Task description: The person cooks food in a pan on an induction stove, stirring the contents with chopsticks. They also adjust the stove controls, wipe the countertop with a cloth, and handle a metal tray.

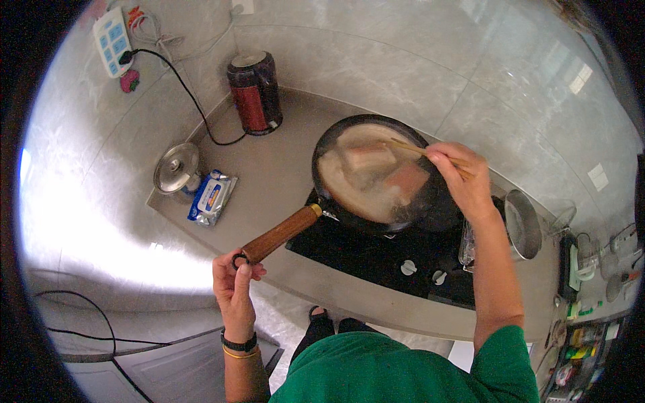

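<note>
A black wok (322, 196) with a brown wooden handle (282, 232) stands over the black gas cooktop (352, 257). In it, pieces of meat (370, 155) lie in cloudy, pale liquid, with what looks like steam over them. My left hand (238, 287) grips the hanging ring at the end of the handle between thumb and fingers. My right hand (461, 176), above the wok's right side, holds a pair of wooden chopsticks (410, 147), their tips over the meat.
Behind the handle, a blue-and-white packet (211, 198) lies beside a steel lid (176, 168). A red-and-black electric kettle (253, 95) stands at the wall, near a power strip (113, 43) with a black cord. To the right is a metal pan (524, 224). Two knobs (408, 267) sit at the cooktop's front.
</note>
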Demonstrator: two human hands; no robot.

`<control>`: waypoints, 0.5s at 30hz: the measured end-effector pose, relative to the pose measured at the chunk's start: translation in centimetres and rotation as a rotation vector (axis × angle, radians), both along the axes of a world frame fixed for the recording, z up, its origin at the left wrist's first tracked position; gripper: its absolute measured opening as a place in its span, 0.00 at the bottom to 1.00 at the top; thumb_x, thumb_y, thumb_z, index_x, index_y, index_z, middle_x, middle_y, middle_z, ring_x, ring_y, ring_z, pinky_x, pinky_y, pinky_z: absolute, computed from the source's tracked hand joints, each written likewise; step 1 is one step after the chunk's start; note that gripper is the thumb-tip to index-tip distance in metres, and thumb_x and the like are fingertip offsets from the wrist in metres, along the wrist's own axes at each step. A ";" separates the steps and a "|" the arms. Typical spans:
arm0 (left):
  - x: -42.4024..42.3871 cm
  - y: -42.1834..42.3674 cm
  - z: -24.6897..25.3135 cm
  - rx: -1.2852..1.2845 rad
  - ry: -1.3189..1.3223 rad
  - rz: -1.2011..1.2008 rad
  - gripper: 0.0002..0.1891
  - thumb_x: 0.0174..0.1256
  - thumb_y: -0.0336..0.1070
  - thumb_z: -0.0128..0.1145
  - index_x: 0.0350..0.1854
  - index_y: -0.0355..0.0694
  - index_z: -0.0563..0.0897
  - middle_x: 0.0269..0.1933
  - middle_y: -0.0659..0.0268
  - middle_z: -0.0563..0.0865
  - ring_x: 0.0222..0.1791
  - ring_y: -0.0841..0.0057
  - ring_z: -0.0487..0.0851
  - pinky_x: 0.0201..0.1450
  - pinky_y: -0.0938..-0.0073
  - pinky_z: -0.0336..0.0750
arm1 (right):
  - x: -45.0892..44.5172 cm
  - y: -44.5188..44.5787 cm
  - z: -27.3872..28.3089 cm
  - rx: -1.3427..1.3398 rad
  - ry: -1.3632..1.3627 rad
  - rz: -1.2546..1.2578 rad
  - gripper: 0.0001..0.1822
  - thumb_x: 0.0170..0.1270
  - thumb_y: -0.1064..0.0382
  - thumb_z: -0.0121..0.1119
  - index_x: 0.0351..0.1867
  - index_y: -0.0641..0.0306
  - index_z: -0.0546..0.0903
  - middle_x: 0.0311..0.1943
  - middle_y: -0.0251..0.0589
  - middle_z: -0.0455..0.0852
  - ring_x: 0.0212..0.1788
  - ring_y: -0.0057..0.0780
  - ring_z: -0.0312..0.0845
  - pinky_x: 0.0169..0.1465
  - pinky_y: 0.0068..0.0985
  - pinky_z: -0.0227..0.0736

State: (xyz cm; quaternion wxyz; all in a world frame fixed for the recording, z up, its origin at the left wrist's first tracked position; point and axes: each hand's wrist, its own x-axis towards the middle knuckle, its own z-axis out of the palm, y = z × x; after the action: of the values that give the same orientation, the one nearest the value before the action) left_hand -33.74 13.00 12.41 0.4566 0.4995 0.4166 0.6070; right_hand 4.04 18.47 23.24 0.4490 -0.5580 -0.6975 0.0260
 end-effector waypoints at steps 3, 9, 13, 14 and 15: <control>-0.2 -0.1 -0.1 -0.007 0.004 0.013 0.13 0.74 0.37 0.51 0.55 0.38 0.72 0.39 0.67 0.77 0.36 0.77 0.81 0.39 0.76 0.74 | -0.1 -2.1 1.5 -0.054 -0.293 0.017 0.11 0.59 0.58 0.67 0.39 0.59 0.84 0.34 0.37 0.87 0.38 0.32 0.84 0.53 0.34 0.74; -0.1 -0.2 0.1 -0.011 -0.002 0.014 0.13 0.74 0.37 0.51 0.55 0.38 0.73 0.39 0.67 0.76 0.36 0.77 0.81 0.39 0.75 0.75 | -2.6 -4.1 1.3 0.005 -0.795 0.221 0.19 0.52 0.49 0.68 0.43 0.52 0.79 0.36 0.28 0.86 0.50 0.28 0.80 0.72 0.56 0.50; 0.0 -0.2 0.2 -0.011 0.001 0.017 0.13 0.74 0.37 0.51 0.55 0.38 0.73 0.39 0.68 0.76 0.37 0.77 0.81 0.40 0.75 0.75 | -3.0 -3.4 0.9 -0.033 -0.862 0.261 0.17 0.52 0.48 0.67 0.34 0.54 0.76 0.30 0.28 0.83 0.46 0.29 0.79 0.73 0.60 0.45; 0.1 -0.3 0.3 -0.015 -0.006 0.021 0.13 0.74 0.37 0.51 0.55 0.38 0.73 0.39 0.68 0.76 0.37 0.77 0.81 0.40 0.75 0.75 | -3.0 -3.2 0.9 -0.037 -0.856 0.283 0.16 0.53 0.49 0.67 0.33 0.54 0.75 0.29 0.28 0.83 0.46 0.29 0.79 0.73 0.60 0.45; 0.1 -0.3 0.3 -0.027 -0.004 0.024 0.13 0.74 0.37 0.51 0.55 0.38 0.73 0.39 0.68 0.76 0.37 0.76 0.81 0.40 0.75 0.75 | -3.1 -3.0 0.9 -0.043 -0.851 0.305 0.16 0.53 0.49 0.67 0.32 0.54 0.75 0.28 0.28 0.82 0.45 0.29 0.79 0.73 0.60 0.45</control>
State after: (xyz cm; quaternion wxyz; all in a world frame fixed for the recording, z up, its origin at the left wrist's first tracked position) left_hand -33.63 12.67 12.73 0.4570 0.4870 0.4297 0.6077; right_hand 0.96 15.48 24.12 0.1015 -0.4191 -0.8935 -0.1255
